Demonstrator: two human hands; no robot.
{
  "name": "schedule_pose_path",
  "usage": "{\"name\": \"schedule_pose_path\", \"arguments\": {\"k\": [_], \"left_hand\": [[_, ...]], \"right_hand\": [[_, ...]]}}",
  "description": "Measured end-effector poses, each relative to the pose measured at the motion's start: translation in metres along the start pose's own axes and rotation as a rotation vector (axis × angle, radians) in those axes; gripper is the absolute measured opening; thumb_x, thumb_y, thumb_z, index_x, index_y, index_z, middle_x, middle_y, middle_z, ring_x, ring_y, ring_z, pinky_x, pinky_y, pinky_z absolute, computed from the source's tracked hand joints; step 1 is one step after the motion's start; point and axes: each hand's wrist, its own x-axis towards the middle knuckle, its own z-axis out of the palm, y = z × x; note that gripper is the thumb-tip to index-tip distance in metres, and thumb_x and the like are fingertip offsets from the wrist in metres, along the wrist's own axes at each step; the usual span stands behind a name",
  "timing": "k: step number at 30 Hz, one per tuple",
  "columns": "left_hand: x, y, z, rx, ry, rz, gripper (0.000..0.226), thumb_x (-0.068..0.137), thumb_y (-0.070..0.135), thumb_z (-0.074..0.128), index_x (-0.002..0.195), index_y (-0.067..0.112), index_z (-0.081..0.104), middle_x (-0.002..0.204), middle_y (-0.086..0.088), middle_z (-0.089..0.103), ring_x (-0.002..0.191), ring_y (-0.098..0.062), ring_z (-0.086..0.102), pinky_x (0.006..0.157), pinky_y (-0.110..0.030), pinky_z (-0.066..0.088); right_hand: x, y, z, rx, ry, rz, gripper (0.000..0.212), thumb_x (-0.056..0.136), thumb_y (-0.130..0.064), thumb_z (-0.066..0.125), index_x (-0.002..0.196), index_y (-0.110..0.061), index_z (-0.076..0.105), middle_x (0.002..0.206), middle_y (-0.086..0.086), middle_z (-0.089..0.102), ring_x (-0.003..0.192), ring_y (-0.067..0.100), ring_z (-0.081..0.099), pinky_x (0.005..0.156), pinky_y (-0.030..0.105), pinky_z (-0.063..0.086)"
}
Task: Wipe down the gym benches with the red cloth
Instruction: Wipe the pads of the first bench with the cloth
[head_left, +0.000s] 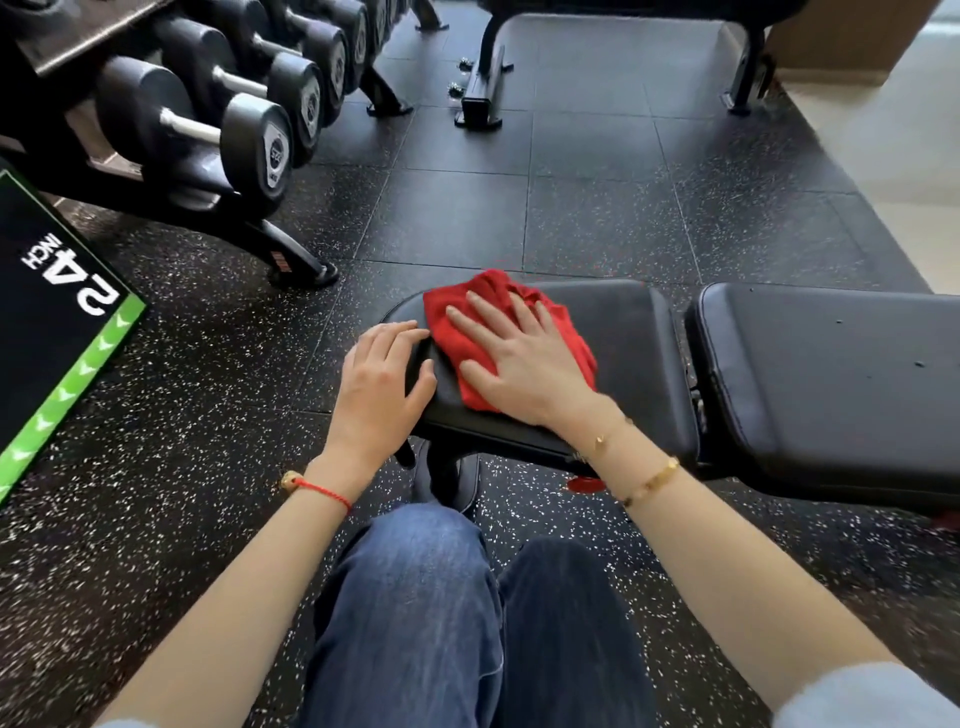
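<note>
Red cloth (498, 332) lies flat under your right hand (524, 364) (fingers spread, pressing, not gripping) on the black padded counter (639, 364), whose near-left edge your left hand (382, 384) loosely cups.

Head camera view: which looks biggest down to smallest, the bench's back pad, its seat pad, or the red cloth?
1. Back pad, though cut off by the frame edge.
2. Seat pad, partly covered.
3. Red cloth, partly under the right hand.
</note>
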Motion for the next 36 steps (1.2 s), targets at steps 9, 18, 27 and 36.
{"name": "schedule_pose_path", "arguments": {"k": [9,18,27,36], "left_hand": [[-0.007,-0.004,0.002,-0.043,-0.058,0.042,0.041,0.102,0.015,0.047,0.141,0.002,0.051,0.149,-0.014,0.048,0.144,-0.031,0.036,0.12,-0.05,0.028],[-0.016,-0.002,-0.002,-0.045,0.01,-0.029,0.039,0.099,0.017,0.056,0.134,0.0,0.057,0.14,-0.016,0.054,0.135,-0.034,0.042,0.118,-0.044,0.032],[-0.017,-0.004,-0.005,-0.054,0.015,-0.015,0.039,0.096,0.02,0.061,0.131,0.002,0.059,0.134,-0.015,0.056,0.13,-0.032,0.045,0.116,-0.041,0.034],[-0.016,-0.012,-0.008,-0.047,0.043,-0.013,0.037,0.095,0.023,0.062,0.128,0.006,0.061,0.133,-0.011,0.058,0.128,-0.028,0.046,0.115,-0.037,0.035]], "right_hand": [[-0.003,0.067,-0.012,-0.008,0.042,0.267,0.058,0.097,-0.049,0.037,0.152,-0.044,0.018,0.164,-0.012,0.011,0.151,0.029,0.006,0.121,0.052,0.0],[-0.028,0.017,0.003,-0.003,0.078,0.003,0.06,0.093,-0.052,0.04,0.15,-0.047,0.023,0.162,-0.013,0.018,0.15,0.03,0.012,0.121,0.05,0.005],[0.037,0.032,-0.007,0.012,0.007,0.192,0.057,0.097,-0.049,0.034,0.152,-0.043,0.019,0.164,-0.01,0.013,0.15,0.03,0.006,0.121,0.05,0.0],[-0.019,0.022,0.001,0.001,0.046,-0.058,0.059,0.093,-0.05,0.038,0.15,-0.047,0.023,0.162,-0.013,0.019,0.149,0.028,0.015,0.122,0.049,0.007]]}}
